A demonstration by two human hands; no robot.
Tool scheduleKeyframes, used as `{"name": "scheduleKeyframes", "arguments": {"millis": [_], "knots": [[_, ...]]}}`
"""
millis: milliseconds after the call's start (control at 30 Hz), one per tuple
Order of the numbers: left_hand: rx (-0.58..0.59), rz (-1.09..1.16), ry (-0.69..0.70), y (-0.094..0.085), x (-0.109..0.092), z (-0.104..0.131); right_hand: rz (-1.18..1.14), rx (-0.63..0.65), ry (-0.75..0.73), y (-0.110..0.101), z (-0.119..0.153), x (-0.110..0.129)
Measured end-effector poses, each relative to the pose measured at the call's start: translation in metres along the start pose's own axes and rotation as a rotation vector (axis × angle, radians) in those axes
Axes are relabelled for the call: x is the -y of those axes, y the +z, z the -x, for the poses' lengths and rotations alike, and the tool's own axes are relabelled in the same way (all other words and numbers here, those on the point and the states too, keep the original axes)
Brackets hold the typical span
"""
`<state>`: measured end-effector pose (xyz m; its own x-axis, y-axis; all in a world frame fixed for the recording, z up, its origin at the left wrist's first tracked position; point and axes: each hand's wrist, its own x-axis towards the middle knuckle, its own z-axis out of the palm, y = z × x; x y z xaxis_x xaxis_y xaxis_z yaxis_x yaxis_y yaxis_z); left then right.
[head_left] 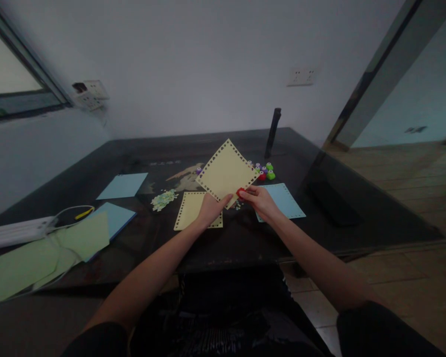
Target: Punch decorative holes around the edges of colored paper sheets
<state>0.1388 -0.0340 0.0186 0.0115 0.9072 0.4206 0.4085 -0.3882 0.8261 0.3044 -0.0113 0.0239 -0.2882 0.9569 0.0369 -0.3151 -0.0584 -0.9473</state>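
Note:
My left hand (212,209) grips the lower corner of a pale yellow paper sheet (228,171), thumb on top. The sheet is held up like a diamond, with small holes along its borders. Between the fingers of my right hand (260,200) is a small red craft punch (241,193), set at the sheet's lower right edge. A second yellow sheet (189,210) with holes along its edges lies under my left hand. Beside my right wrist rests a light blue sheet (288,201), its visible edges also holed. Small paper bits (238,204) show beneath the held sheet.
Several coloured punches (265,171) sit behind the right hand. Paper cuttings (164,200) form a pile at left. Further left are blue paper (122,186), green sheets (26,267) and a white power strip (18,233) with a cable. A dark upright object (272,133) stands near the wall.

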Motion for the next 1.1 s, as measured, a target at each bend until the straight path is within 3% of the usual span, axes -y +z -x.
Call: {"name": "scheduleKeyframes", "arguments": {"millis": [300, 800, 1100], "knots": [[-0.047, 0.033, -0.001, -0.002, 0.000, -0.001, 0.011, 0.042, -0.009, 0.002, 0.001, 0.001], [-0.170, -0.007, -0.049, -0.013, -0.001, -0.009, -0.017, 0.043, 0.115, -0.004, 0.000, 0.004], [-0.161, -0.007, -0.037, -0.014, -0.001, -0.009, -0.049, 0.042, 0.160, -0.005, -0.002, 0.004]]}}
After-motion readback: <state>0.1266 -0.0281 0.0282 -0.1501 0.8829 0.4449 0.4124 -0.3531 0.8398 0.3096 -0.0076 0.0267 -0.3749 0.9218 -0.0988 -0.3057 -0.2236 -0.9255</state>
